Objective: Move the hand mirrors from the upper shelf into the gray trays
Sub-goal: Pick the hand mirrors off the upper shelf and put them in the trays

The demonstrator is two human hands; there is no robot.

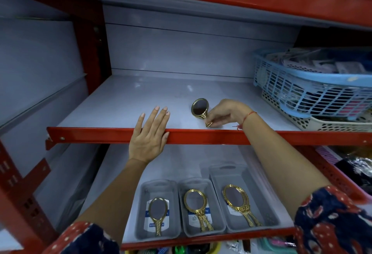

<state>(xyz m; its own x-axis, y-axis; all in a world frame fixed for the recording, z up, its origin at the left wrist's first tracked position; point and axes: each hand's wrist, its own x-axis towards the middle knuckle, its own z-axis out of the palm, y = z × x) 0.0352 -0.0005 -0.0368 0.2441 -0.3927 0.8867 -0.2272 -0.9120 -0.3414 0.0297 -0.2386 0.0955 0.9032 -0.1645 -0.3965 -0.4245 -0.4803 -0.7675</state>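
- The right hand is reaching over the red front lip of the upper shelf, with its fingers pinching closed on the lower end of the handle of a gold hand mirror.
- That hand mirror is lying on the grey shelf surface near the front edge, its oval glass pointing toward 11 o'clock from the handle and its handle running back toward 5 o'clock into the right hand.
- The left hand is resting flat at 9 o'clock from the mirror, palm down across the shelf's red front lip, fingers stretched out and together, holding nothing.
- A red thread is showing around the right wrist, and both arms are wearing dark blue sleeves patterned in red.
- On the lower shelf, three gray trays are sitting side by side at 6 o'clock from the mirror.
- The left tray is holding one gold mirror, lying handle toward the front.
- The middle tray is holding stacked gold mirrors; how many, I cannot tell.
- The right tray is also holding several stacked mirrors, handles slanting toward 5 o'clock.
- A blue basket is sitting on a cream basket at 3 o'clock on the upper shelf, well apart from the mirror.
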